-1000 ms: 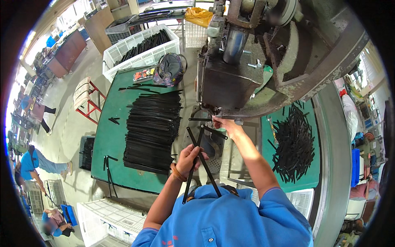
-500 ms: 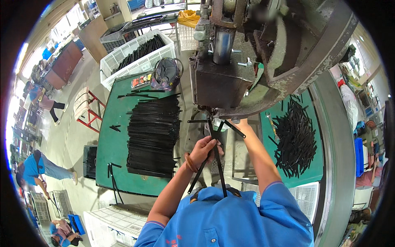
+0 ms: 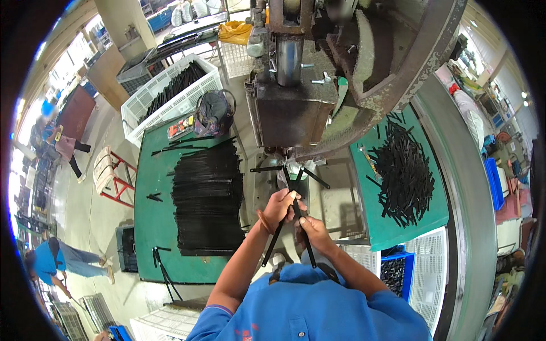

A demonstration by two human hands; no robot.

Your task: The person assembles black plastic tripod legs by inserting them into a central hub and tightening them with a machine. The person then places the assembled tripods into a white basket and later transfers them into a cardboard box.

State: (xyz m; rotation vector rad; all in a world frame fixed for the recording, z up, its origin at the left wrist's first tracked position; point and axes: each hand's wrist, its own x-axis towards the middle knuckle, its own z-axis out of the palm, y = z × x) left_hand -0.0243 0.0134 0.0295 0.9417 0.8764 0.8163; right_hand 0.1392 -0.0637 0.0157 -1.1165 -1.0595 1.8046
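Observation:
In front of my body I hold a linkage of flat black bars (image 3: 273, 244), two long ones crossed like an X, with short bars angled out at the far end. My left hand (image 3: 277, 208) is closed around the crossing. The fingers of my right hand (image 3: 314, 232) pinch the right long bar lower down, near my chest. The short bars lie just in front of the dark block of a heavy press (image 3: 293, 113). On the green table to the left, long black bars (image 3: 207, 199) lie side by side in a broad stack. Shorter black bars (image 3: 404, 176) are heaped on the right.
A wrench (image 3: 368, 162) lies beside the right heap. A backpack (image 3: 214, 112) and a white crate of black bars (image 3: 133, 122) stand at the far left. Below the right table is a blue bin (image 3: 408, 275) of small dark parts. A red-legged stool (image 3: 116, 179) and other people are off left.
My right hand has come back from under the press and now grips the right long bar. The left hand keeps its hold at the crossing. The view has shifted slightly.

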